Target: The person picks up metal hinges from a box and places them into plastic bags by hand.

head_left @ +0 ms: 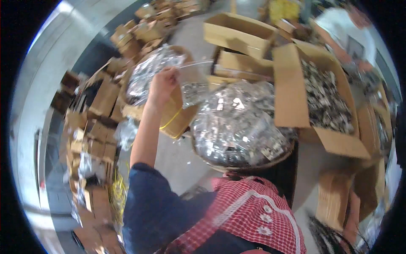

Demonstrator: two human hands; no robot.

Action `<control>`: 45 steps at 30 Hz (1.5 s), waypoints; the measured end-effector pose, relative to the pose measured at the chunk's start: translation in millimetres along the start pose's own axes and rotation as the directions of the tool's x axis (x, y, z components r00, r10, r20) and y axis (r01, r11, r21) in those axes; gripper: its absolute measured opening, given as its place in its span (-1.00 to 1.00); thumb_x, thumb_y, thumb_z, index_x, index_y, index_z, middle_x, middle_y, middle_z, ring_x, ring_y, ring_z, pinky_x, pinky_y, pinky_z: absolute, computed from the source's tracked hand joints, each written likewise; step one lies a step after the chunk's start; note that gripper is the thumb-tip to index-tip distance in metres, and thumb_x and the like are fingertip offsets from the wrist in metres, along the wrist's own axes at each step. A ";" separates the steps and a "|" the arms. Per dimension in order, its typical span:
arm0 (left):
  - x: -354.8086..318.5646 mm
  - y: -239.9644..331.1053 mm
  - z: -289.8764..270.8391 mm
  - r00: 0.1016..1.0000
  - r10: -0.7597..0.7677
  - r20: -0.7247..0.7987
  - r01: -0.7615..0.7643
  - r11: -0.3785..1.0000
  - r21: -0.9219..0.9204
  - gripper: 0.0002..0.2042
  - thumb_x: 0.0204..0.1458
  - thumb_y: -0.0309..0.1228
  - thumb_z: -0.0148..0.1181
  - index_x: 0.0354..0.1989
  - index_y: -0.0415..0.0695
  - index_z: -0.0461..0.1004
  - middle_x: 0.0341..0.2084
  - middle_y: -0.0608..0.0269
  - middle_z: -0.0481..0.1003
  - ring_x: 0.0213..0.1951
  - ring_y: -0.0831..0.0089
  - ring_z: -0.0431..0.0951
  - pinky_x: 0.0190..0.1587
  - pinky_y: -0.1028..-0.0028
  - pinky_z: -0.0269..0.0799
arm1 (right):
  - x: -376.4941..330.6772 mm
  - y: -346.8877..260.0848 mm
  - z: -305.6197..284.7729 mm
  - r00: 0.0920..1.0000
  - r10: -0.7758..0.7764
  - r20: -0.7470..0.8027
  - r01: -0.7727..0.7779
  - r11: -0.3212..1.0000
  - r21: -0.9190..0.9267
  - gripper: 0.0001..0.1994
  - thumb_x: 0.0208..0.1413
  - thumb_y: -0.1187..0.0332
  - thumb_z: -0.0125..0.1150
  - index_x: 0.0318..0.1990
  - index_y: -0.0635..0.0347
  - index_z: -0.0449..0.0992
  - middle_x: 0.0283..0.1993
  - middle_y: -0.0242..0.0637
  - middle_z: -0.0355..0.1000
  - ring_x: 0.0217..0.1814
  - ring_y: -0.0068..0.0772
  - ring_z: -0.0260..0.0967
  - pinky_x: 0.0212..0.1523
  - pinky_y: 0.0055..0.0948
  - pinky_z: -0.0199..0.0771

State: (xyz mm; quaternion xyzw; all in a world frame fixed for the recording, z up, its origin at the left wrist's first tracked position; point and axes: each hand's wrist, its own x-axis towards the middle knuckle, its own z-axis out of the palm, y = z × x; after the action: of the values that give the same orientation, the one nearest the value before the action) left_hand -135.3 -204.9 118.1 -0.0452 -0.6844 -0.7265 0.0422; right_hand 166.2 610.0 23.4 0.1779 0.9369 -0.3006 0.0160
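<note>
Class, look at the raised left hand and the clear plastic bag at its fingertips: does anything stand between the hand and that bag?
Nothing visible does. The left hand already pinches the top edge of the clear bag, which hangs above the round basket heaped with packets. The right hand is out of view.

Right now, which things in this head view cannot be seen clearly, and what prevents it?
- Right hand: not in view; the basket of small packets and the red checked cloth fill the place where it could be.
- Left hand: motion blur; its fingers pinch a clear bag, whose contents are unreadable.
- Items in the open carton: too small and blurred.
- Another person: cut off by the top edge.
</note>
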 end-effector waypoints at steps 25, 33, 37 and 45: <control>-91.6 -18.4 227.8 0.741 0.148 0.655 -0.362 0.909 0.204 -0.24 -0.02 -0.40 0.43 0.36 -0.18 0.17 0.22 0.05 0.36 0.28 0.22 0.35 0.25 0.19 0.33 | -36.1 -235.5 77.9 0.977 -0.064 -0.205 0.172 0.804 0.569 -0.57 0.31 0.30 0.20 0.25 0.29 0.38 -0.15 -0.44 0.45 -0.16 -0.66 0.32 -0.19 -0.61 0.30; -110.8 -1.6 292.8 0.737 -0.319 0.595 0.381 0.924 0.024 -0.75 0.13 -0.42 0.32 -0.08 -0.23 0.48 -0.46 0.37 0.54 -0.47 0.63 0.49 -0.40 0.64 0.40 | -8.0 -317.8 135.9 0.986 -0.149 -0.078 0.149 0.562 0.814 -0.68 0.37 0.23 0.13 0.12 0.23 0.50 -0.23 -0.56 0.43 -0.20 -0.72 0.30 -0.17 -0.64 0.33; -105.0 -14.9 279.8 0.784 -0.189 0.591 0.306 0.946 -0.103 -0.88 0.16 -0.45 0.27 -0.23 -0.21 0.47 -0.48 0.41 0.51 -0.52 0.73 0.39 -0.50 0.69 0.23 | 1.1 -317.5 144.2 0.872 -0.423 -0.247 0.489 0.729 0.478 -0.56 0.30 0.21 0.19 0.21 0.33 0.41 -0.02 -0.14 0.54 0.06 -0.29 0.47 0.05 -0.39 0.44; -100.9 0.9 277.2 0.714 -0.300 0.633 0.259 0.953 0.159 -0.84 0.12 -0.52 0.18 -0.15 -0.23 0.61 -0.60 0.55 0.37 -0.57 0.78 0.23 -0.52 0.68 0.04 | 0.3 -335.8 136.3 0.824 -0.567 0.008 0.532 0.778 0.334 -0.39 0.21 0.23 0.28 0.33 0.32 0.26 -0.03 -0.12 0.57 -0.03 -0.15 0.57 -0.01 -0.29 0.52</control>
State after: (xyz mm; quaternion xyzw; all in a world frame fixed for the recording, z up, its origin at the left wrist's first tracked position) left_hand -32.8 71.7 122.9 -0.1893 -0.6760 -0.6428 -0.3067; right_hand 40.3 278.7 99.0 -0.1198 0.8847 -0.4478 -0.0504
